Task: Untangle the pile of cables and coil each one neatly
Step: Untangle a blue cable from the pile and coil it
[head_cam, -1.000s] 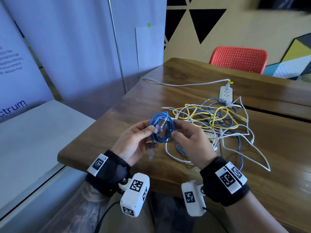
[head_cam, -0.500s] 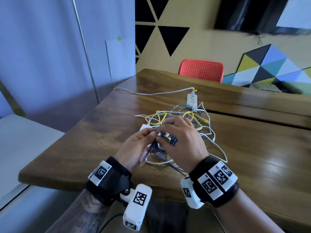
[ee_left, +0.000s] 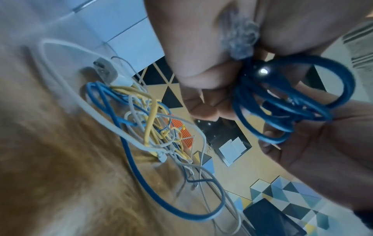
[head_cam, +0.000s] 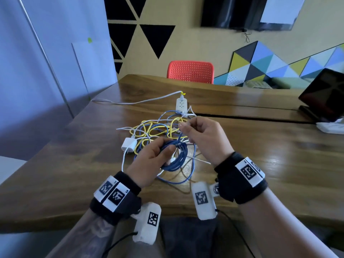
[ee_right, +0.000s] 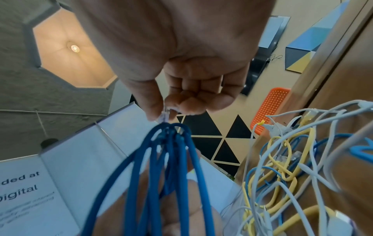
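Note:
A blue network cable (head_cam: 176,159), wound into a small coil, hangs in my left hand (head_cam: 165,148), whose fingers curl round the loops (ee_left: 282,108). My right hand (head_cam: 183,127) is raised just above and behind the coil. Its thumb and forefinger pinch the cable's clear plug end (ee_right: 165,115), with the blue strands (ee_right: 167,167) running down from it. Behind both hands a tangled pile of yellow, blue and white cables (head_cam: 158,128) lies on the wooden table (head_cam: 260,146). One loose blue loop (head_cam: 192,164) trails under the hands.
A white charger block (head_cam: 128,144) lies at the pile's left edge and a white power strip (head_cam: 181,105) with its cord at the pile's far side. A dark screen (head_cam: 323,94) and a white object (head_cam: 331,126) sit far right. A red chair (head_cam: 189,71) stands behind the table.
My right hand has lifted off the coil and drawn the plug end up and back. My left hand keeps the coil. The head view has swung right and up.

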A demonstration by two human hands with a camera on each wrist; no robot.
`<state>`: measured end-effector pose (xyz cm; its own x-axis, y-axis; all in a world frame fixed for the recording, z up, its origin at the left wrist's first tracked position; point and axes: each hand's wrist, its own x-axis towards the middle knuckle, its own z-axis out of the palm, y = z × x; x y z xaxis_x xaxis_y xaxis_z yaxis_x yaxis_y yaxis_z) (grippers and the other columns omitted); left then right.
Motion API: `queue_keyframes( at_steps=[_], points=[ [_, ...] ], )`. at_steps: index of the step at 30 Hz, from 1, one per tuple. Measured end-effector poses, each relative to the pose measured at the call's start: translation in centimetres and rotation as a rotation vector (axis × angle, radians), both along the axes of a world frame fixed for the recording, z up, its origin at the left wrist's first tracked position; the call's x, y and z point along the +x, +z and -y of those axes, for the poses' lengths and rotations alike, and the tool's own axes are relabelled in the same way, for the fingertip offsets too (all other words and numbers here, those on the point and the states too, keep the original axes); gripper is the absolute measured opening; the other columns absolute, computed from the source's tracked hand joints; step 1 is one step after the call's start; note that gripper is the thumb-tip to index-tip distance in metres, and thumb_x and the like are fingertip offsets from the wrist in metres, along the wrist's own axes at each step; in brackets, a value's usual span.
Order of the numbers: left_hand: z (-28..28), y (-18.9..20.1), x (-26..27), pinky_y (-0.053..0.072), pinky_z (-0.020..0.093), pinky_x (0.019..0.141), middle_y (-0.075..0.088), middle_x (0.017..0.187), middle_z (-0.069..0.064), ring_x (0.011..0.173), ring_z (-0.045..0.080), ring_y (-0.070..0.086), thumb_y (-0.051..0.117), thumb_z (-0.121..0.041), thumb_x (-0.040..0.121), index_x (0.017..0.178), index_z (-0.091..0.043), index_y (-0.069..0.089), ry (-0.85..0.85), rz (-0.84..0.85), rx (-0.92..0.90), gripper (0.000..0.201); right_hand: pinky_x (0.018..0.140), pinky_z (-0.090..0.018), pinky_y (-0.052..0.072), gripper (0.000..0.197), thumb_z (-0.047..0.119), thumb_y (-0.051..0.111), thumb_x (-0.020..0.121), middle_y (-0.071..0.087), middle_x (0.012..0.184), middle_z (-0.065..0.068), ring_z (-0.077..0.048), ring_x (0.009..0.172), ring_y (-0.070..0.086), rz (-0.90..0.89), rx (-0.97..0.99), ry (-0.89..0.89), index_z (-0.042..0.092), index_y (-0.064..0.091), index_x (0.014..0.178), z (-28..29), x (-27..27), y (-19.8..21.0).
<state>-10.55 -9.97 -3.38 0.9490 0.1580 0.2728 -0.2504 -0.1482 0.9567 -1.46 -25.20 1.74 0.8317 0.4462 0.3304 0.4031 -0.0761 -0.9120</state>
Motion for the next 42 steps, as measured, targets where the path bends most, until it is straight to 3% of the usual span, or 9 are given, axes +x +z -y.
queue_keyframes(
  at_steps=[10,13,20,25,27,31,34,38,42],
  points=[
    [1.1,0.7,0.0,0.037,0.046,0.056,0.048,0.065,-0.001,0.06,0.02,0.043,0.052,-0.044,0.095,0.093,-0.016,0.057,0.081,0.061,0.25,0.028,0.061,-0.025,0.044,0.02,0.025,0.069,0.096,0.057,0.062,0.003,-0.01,0.058,0.049,-0.071,0.206,-0.048,0.012,0.066,0.081,1.9,-0.3,-0.5],
    [1.6,0.5,-0.3,0.038,0.041,0.056,0.05,0.065,-0.009,0.058,0.011,0.044,0.049,-0.044,0.097,0.094,-0.015,0.057,0.151,0.099,0.364,0.031,0.061,-0.029,0.047,0.014,0.02,0.062,0.101,0.058,0.069,-0.003,-0.013,0.06,0.055,-0.171,0.199,0.01,0.012,0.065,0.09,2.0,-0.9,-1.2],
    [2.6,0.7,-1.2,0.036,0.027,0.055,0.049,0.062,-0.011,0.057,0.007,0.044,0.052,-0.038,0.1,0.094,-0.01,0.059,0.151,0.139,0.336,0.029,0.076,-0.02,0.048,0.014,0.027,0.066,0.098,0.066,0.093,0.01,-0.006,0.086,0.062,0.318,-0.103,-0.11,0.018,0.077,0.095,3.6,-0.5,-3.0],
    [3.1,1.6,-1.0,0.038,0.023,0.063,0.056,0.066,-0.021,0.061,0.0,0.05,0.05,-0.041,0.1,0.097,-0.02,0.062,0.191,0.193,0.295,0.024,0.072,-0.047,0.057,0.058,0.063,0.05,0.096,0.072,0.077,-0.004,-0.02,0.073,0.064,0.094,0.026,-0.076,0.012,0.075,0.088,2.9,-2.7,-3.4],
    [2.9,1.8,-0.7,0.041,0.026,0.064,0.059,0.071,-0.02,0.065,0.001,0.054,0.051,-0.037,0.1,0.101,-0.02,0.063,0.215,0.203,0.307,0.021,0.073,-0.048,0.057,0.059,0.067,0.048,0.095,0.071,0.079,0.003,-0.012,0.075,0.065,-0.093,0.129,0.025,0.015,0.076,0.09,2.7,-3.8,-3.1],
    [2.8,1.6,-0.8,0.049,0.027,0.071,0.066,0.085,-0.014,0.08,0.006,0.064,0.051,-0.038,0.098,0.105,-0.019,0.064,0.207,0.208,0.315,0.024,0.069,-0.05,0.055,0.01,0.033,0.07,0.091,0.063,0.071,0.01,-0.01,0.071,0.058,0.018,0.052,0.104,0.026,0.07,0.084,2.8,-4.1,-3.1],
    [2.7,1.7,-1.2,0.046,0.023,0.068,0.064,0.083,-0.018,0.075,0.003,0.061,0.052,-0.036,0.1,0.109,-0.018,0.064,0.166,0.229,0.353,0.023,0.075,-0.035,0.055,0.013,0.003,0.07,0.091,0.073,0.082,0.003,-0.013,0.078,0.067,-0.111,0.168,0.145,0.013,0.073,0.099,2.9,-3.5,-3.4],
    [2.1,1.2,-0.9,0.051,0.024,0.071,0.069,0.096,-0.016,0.085,0.004,0.066,0.058,-0.037,0.098,0.123,-0.022,0.063,0.197,0.197,0.379,0.029,0.081,-0.035,0.057,0.026,-0.001,0.073,0.088,0.077,0.098,-0.014,-0.018,0.087,0.071,-0.195,0.21,0.141,0.005,0.069,0.113,3.1,-3.5,-3.7],
    [1.7,1.1,-1.2,0.052,0.027,0.074,0.068,0.099,-0.019,0.091,0.003,0.064,0.055,-0.043,0.098,0.122,-0.028,0.064,0.289,0.252,0.713,0.03,0.078,-0.037,0.06,0.017,0.006,0.074,0.088,0.078,0.089,-0.006,-0.016,0.08,0.072,-0.083,0.044,0.111,0.014,0.075,0.102,3.9,-3.3,-3.4]
  ],
)
